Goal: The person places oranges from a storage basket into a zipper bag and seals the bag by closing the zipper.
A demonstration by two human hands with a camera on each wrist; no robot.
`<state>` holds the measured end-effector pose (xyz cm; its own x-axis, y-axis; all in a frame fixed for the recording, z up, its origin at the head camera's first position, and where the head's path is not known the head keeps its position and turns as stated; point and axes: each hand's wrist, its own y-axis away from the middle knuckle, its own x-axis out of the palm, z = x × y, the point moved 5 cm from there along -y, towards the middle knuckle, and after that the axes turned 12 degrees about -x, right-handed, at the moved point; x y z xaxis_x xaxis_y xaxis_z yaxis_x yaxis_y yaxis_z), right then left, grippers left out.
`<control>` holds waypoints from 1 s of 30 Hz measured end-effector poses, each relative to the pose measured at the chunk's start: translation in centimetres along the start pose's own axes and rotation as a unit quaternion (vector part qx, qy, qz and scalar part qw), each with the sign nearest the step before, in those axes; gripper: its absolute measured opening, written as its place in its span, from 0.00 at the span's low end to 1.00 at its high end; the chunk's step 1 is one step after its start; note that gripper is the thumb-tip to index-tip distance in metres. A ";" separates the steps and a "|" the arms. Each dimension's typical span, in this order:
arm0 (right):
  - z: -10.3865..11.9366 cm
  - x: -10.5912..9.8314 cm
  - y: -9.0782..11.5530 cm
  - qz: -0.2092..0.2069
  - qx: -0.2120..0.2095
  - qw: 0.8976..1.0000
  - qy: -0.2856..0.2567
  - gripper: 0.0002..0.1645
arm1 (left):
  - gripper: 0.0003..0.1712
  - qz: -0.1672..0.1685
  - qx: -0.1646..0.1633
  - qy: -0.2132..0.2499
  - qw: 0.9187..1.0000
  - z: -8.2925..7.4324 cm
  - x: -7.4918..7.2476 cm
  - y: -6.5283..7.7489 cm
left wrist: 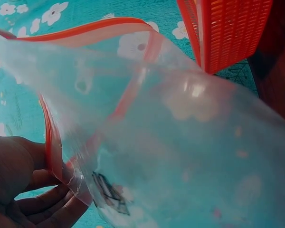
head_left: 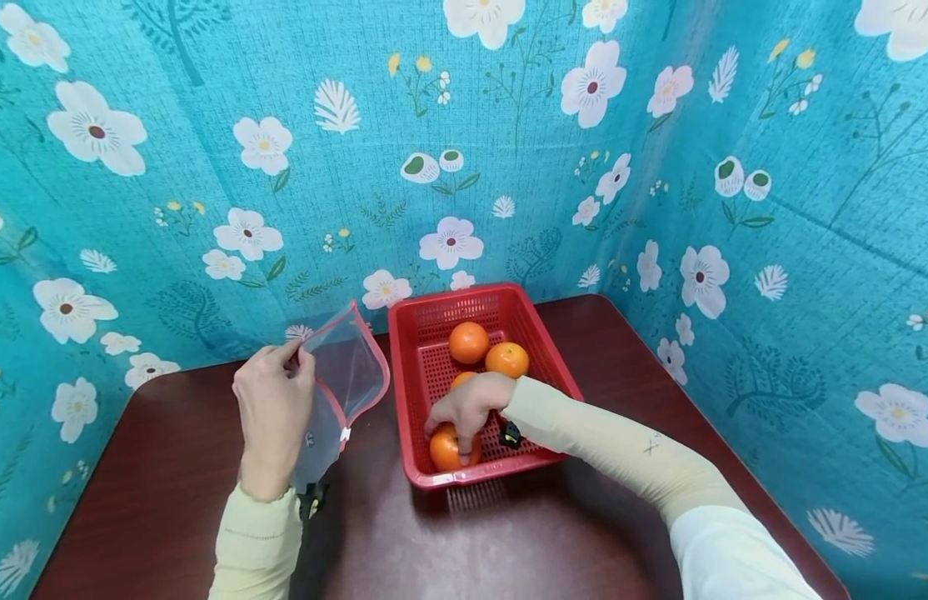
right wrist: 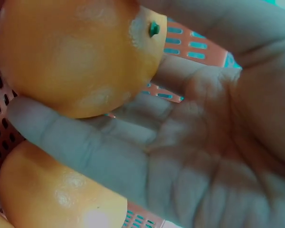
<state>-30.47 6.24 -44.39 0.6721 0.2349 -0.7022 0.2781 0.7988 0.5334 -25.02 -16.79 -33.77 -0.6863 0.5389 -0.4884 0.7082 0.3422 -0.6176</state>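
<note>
My left hand (head_left: 275,396) pinches the edge of a clear zip bag (head_left: 351,371) with a red zip strip and a white slider. Its mouth gapes towards the right, and no contents show through the film in the left wrist view. In the front left corner of a red plastic basket (head_left: 557,375), my right hand (head_left: 467,408) holds an orange (head_left: 446,450) between thumb and fingers. Close up in the right wrist view, that orange (right wrist: 76,57) shows a small green stem end, with another orange (right wrist: 57,190) below the fingers.
More oranges lie in the basket, among them one orange (head_left: 469,342) at the back and another (head_left: 507,360) beside it. The basket stands on a dark reddish table (head_left: 172,467). A blue flowered cloth (head_left: 374,183) hangs behind and to the right.
</note>
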 end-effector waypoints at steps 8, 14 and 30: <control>0.2 0.1 0.3 -0.006 -0.028 1.000 0.012 0.43 | 0.10 -0.006 0.007 0.003 1.000 0.2 -0.4 0.0; 0.2 0.2 0.3 -0.014 -0.040 0.999 0.004 0.43 | 0.09 -0.008 0.007 0.002 1.000 0.3 -0.6 -0.2; 0.7 -0.5 1.3 -0.075 -0.020 0.996 0.047 0.47 | 0.10 -0.013 -0.001 0.000 1.000 1.1 -0.9 -0.2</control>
<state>-29.98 6.82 -42.99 0.5570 0.1601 -0.8149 0.3423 0.8498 0.4009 -24.72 -18.16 -33.89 -0.7050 0.5299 -0.4714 0.6899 0.3583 -0.6290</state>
